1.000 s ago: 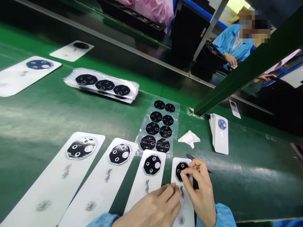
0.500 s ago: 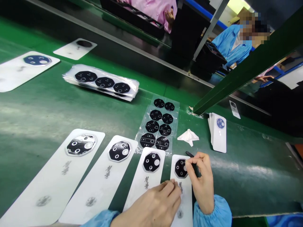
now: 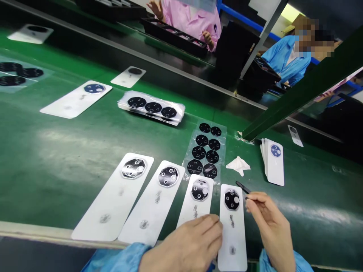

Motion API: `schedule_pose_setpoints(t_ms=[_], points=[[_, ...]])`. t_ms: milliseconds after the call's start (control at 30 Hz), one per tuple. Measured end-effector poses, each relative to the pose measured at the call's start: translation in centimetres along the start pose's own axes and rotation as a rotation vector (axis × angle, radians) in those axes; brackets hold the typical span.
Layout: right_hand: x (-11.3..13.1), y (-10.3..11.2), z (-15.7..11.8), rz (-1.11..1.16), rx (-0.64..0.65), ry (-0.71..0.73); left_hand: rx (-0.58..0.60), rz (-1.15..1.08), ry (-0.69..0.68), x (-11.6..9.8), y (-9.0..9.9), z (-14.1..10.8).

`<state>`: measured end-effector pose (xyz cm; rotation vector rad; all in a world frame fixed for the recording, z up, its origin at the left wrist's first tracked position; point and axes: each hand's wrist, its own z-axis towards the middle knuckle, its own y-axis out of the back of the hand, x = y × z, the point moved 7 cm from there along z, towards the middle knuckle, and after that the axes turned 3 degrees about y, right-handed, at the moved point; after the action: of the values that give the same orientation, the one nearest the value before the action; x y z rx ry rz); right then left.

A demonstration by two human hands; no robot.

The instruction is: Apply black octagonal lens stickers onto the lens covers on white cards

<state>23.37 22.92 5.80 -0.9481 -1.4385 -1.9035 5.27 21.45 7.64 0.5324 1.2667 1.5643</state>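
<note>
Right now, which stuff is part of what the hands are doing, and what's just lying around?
Probably in the job:
Four white panels in the front row, near both hands
Black stickers, shaped like the patches on the panels

Seemingly just lying about:
Crumpled tissue
Stack of panels at the right

Can't tell: black stick by the right hand

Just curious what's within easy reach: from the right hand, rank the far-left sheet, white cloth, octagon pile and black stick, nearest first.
From the right hand:
1. Black stick, by the fingertips
2. White cloth, just beyond, slightly left
3. Octagon pile, well left
4. Far-left sheet, at the picture's edge
</note>
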Motion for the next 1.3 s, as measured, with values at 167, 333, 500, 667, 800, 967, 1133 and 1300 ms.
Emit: schedule_pose_setpoints(t_ms=[167, 333, 500, 667, 800, 967, 1133, 1300], points=[[2.5, -3.8, -0.9, 0.155, 0.207, -0.023, -0.104, 0.167, 0.146, 2.3, 1.7, -3.4], [3.6, -8.5, -0.9, 0.094, 0.253, -0.041, -0.097, 0.185, 0.128, 2.7, 0.2, -4.6], [5.1, -9.8, -0.7, -0.069, 0.121, 0.171, -0.157, 0.175, 0.128, 2.9, 0.1, -4.8], [5.5, -9.9, -1.1, -0.195, 0.054, 0.268, -0.135, 0.188, 0.127, 3.0, 0.2, -4.7], [5.4, -10.0, -1.2, -0.217, 0.068, 0.307, -0.141, 0.182, 0.133, 3.1, 0.3, -4.6], [5.4, -10.5, -1.0, -0.224, 0.089, 0.266, -0.095, 0.17, 0.136, 3.1, 0.0, -4.6], [4.5, -10.1, 0.1, -0.149, 0.023, 0.108, -0.083, 0.185, 0.124, 3.0, -0.3, -4.8], [4.5, -10.0, 0.1, -0.125, 0.101, 0.149, -0.117, 0.162, 0.128, 3.1, -0.3, -4.9]])
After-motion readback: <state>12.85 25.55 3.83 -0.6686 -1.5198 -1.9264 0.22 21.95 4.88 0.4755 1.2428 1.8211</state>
